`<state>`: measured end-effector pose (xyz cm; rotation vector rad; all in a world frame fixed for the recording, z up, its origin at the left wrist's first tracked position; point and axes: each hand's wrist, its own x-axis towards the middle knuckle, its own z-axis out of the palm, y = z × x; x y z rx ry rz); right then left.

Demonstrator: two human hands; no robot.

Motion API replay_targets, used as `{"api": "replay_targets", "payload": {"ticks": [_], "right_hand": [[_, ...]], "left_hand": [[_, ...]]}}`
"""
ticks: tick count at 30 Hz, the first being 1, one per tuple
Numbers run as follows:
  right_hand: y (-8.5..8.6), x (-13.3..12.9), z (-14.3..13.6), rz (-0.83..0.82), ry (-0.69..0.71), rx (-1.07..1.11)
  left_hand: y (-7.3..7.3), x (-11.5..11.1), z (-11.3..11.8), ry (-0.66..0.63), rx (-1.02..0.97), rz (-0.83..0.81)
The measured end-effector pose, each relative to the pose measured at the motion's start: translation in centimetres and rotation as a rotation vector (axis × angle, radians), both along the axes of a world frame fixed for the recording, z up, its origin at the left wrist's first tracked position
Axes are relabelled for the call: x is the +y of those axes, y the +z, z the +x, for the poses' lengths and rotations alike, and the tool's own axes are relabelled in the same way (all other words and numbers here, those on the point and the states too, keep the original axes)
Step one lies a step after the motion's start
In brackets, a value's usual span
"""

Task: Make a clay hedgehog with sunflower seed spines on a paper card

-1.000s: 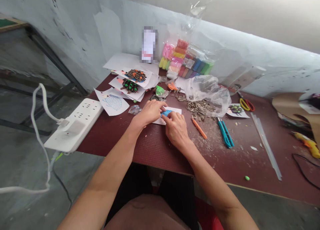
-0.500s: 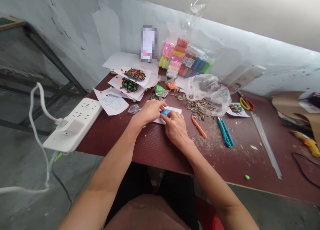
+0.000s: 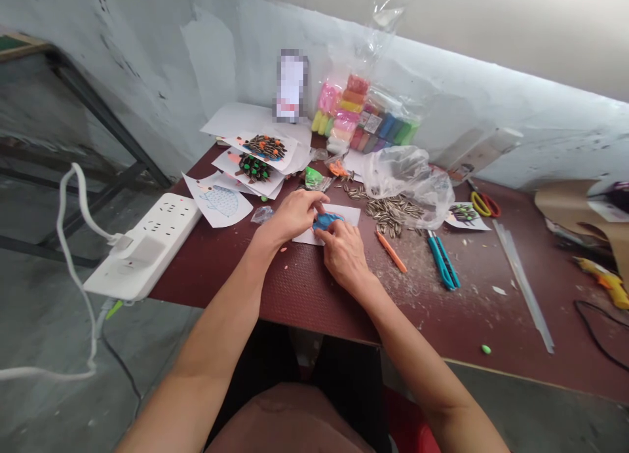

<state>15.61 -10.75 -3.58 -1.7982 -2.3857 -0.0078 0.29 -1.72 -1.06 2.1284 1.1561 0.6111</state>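
Observation:
A flattened patch of blue modelling clay [image 3: 327, 220] lies on a small white paper card [image 3: 350, 214] in front of me. My left hand [image 3: 297, 212] reaches over the card's left side, index finger and thumb apart at the upper left edge of the clay. From the lower right, my right hand [image 3: 344, 246] rests on the card with bent fingers, its thumb and index finger pressed to the clay's lower edge. Both hands cover parts of the card. To the right are a heap of sunflower seeds [image 3: 393, 212] and an orange crayon-like stick [image 3: 392, 251].
Hedgehog pictures [image 3: 255, 168] and a blue-drawn card [image 3: 223, 202] lie left, beside a white power strip [image 3: 142, 250]. Clay packs [image 3: 363, 118] and a phone [image 3: 291, 86] stand behind. A teal cutter [image 3: 443, 261], scissors [image 3: 484, 202] and yellow glue gun [image 3: 607, 282] lie right.
My left hand has drawn slightly back and up, and my fingers have parted. More of the blue clay and of the white card now shows.

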Motion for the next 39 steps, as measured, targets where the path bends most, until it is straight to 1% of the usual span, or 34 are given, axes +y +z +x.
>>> {"api": "replay_targets", "payload": {"ticks": [4, 8, 11, 15, 19, 23, 29, 34, 37, 39], "right_hand": [[-0.3, 0.1, 0.3, 0.035, 0.008, 0.028], [-0.5, 0.1, 0.7, 0.04, 0.01, 0.055], [-0.4, 0.1, 0.9, 0.038, 0.004, 0.07], [-0.3, 0.0, 0.9, 0.011, 0.005, 0.067], [-0.3, -0.1, 0.9, 0.018, 0.014, 0.054], [-0.4, -0.1, 0.8, 0.047, 0.024, 0.049], [-0.2, -0.1, 0.9, 0.032, 0.031, 0.055], [-0.2, 0.0, 0.9, 0.066, 0.05, 0.068], [0.0, -0.1, 0.9, 0.108, 0.043, 0.086], [0.2, -0.1, 0.9, 0.149, 0.01, 0.138]], "left_hand": [[-0.6, 0.2, -0.1, -0.042, 0.034, 0.072], [-0.9, 0.0, -0.4, -0.094, 0.082, 0.084], [-0.6, -0.4, -0.7, -0.104, 0.153, 0.052], [0.2, -0.9, -0.9, -0.122, 0.245, 0.011], [0.7, -1.0, -0.8, -0.118, 0.29, -0.008], [0.8, -1.1, -0.7, -0.132, 0.285, -0.006], [0.9, -1.2, -0.8, -0.159, 0.269, 0.01], [0.2, -0.9, -0.9, -0.204, 0.264, 0.048], [-0.2, -0.8, -1.1, -0.194, 0.224, 0.073], [-0.2, -0.7, -1.1, -0.184, 0.167, 0.087]]}}
